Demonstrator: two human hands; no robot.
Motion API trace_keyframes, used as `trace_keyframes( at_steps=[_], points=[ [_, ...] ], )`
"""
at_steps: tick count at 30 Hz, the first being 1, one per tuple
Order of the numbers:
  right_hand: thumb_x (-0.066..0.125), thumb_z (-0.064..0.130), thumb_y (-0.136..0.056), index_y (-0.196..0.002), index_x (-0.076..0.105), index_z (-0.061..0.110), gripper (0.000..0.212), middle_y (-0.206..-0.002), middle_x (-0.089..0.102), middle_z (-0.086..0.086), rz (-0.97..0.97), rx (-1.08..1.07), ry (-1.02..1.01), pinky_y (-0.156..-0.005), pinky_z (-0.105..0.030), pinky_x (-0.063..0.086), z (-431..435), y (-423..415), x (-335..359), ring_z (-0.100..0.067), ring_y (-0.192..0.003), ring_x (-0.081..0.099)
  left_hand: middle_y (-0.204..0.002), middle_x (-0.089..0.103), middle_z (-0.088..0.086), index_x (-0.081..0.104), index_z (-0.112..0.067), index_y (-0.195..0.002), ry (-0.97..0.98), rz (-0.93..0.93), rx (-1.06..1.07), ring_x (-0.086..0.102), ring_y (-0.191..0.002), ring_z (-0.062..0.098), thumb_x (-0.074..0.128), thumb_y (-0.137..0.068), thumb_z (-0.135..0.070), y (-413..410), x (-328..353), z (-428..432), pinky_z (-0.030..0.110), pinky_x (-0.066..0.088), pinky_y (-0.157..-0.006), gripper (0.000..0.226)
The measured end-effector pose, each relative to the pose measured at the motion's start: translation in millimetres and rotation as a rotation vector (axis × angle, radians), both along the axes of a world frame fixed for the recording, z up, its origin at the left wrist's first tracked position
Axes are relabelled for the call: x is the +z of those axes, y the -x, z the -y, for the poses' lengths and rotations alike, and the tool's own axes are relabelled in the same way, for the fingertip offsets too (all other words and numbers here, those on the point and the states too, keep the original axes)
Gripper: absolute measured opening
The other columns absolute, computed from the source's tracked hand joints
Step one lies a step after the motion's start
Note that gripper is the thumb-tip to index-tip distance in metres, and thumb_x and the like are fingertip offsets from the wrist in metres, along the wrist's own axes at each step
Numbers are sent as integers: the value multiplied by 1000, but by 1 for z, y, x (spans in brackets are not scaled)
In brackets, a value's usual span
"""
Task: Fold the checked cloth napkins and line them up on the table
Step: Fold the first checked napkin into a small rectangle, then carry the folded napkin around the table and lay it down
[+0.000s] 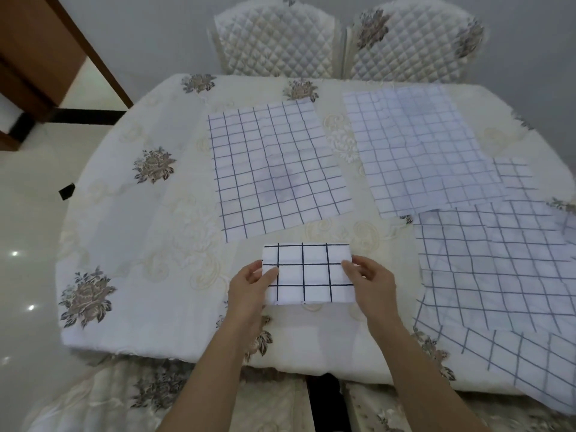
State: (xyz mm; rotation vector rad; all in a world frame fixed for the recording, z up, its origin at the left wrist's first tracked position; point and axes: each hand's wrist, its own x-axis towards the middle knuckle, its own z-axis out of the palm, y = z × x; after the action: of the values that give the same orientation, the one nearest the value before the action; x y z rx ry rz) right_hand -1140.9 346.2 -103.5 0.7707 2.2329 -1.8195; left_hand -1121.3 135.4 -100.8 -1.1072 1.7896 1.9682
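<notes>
**Risk 1, fold opening.** You hold the folded white napkin with a dark checked grid point(307, 274) only at its two short sides. Let one side go early and the stacked layers could slide apart.

**Risk 2, crooked row.** No other folded piece shows, so this one probably sets the line. If you lay it askew, the rest would likely follow.

**Risk 3, dragging cloth.** The flat unfolded checked napkin point(277, 169) lies just beyond it. The overlapping heap of pale checked cloths point(498, 269) on your right spills over the table edge. A careless forearm could pull either one, or ruck the cream floral tablecloth point(140, 213).

**Left hand** point(249, 285). Partly closed, with the thumb on top of the napkin's left edge. The fingers are hidden beneath, so it pinches that edge.

**Right hand** point(371, 282). The fingers curl onto the right edge and grip it.

**Location.** The folded napkin is between your hands, near the front edge of the table. You cannot tell from here whether it rests on the tablecloth or is just lifted.
</notes>
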Motion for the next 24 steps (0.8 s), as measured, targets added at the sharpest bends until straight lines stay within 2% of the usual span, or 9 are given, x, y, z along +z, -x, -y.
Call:
trace_keyframes(
  at_steps=[1, 3, 6, 10, 13, 15, 17, 20, 24],
  points=[
    [72, 26, -91, -100, 72, 26, 9, -92, 72, 8, -7, -9, 44, -78, -20, 48, 0, -1, 8, -3, -89, 65, -117, 71, 5, 64, -17, -124, -50, -15, -5, 67, -110, 23, 79, -85, -29, -3, 6, 2, 47, 53, -98, 44],
    [72, 26, -91, -95, 74, 22, 6, -94, 73, 5, -24, -18, 73, -83, -22, 50, 2, -4, 20, -5, -91, 66, -105, 76, 4, 72, -14, -109, -61, -64, -31, 72, -97, 23, 68, -94, -24, -9, 21, 4, 41, 58, -86, 19],
    [68, 29, -94, -92, 74, 21, 10, -91, 72, 3, -69, -19, 51, -78, -21, 47, 6, -13, 32, -5, -85, 63, -95, 76, 5, 74, -13, -97, 50, -126, -32, 72, -92, 25, 56, -102, -26, -20, 30, 5, 43, 59, -82, 22],
    [62, 30, -98, -87, 71, 21, 17, -73, 64, 8, -126, 18, -41, -69, -24, 45, 12, -27, 32, -2, -67, 55, -86, 71, 2, 68, -12, -87, 285, -215, -100, 63, -74, 5, 53, -103, -27, -38, 33, 2, 17, 47, -61, 26],
    [60, 32, -99, -85, 69, 21, 20, -75, 66, -6, -139, 81, -77, -67, -31, 47, 17, -39, 31, -8, -67, 54, -85, 69, 6, 65, -14, -83, 405, -249, -88, 59, -77, 15, 55, -101, -28, -54, 36, 3, 22, 43, -62, 26],
    [60, 31, -99, -83, 68, 20, 21, -78, 67, -10, -160, 117, -79, -66, -33, 48, 20, -47, 32, -10, -66, 54, -86, 68, 8, 65, -12, -84, 432, -246, -39, 60, -77, 18, 55, -101, -28, -69, 36, 7, 17, 44, -57, 25],
    [60, 30, -99, -82, 68, 20, 21, -74, 65, -5, -170, 184, -76, -65, -33, 48, 25, -53, 36, -8, -66, 54, -85, 68, 6, 65, -12, -85, 450, -249, 33, 61, -76, 19, 56, -101, -28, -87, 41, 10, 19, 46, -53, 24],
    [61, 29, -99, -80, 67, 18, 23, -61, 57, 14, -167, 306, -45, -63, -33, 46, 34, -62, 38, 2, -58, 49, -79, 68, 0, 64, -18, -80, 501, -255, 147, 60, -75, 16, 58, -101, -28, -122, 39, 16, 34, 47, -66, 24],
    [62, 28, -98, -77, 66, 19, 23, -60, 62, 14, -169, 446, 11, -63, -35, 47, 59, -82, 39, -1, -58, 53, -82, 68, 1, 65, -17, -82, 512, -200, 319, 61, -77, 19, 58, -101, -27, -175, 41, 22, 34, 45, -68, 23]
  ],
)
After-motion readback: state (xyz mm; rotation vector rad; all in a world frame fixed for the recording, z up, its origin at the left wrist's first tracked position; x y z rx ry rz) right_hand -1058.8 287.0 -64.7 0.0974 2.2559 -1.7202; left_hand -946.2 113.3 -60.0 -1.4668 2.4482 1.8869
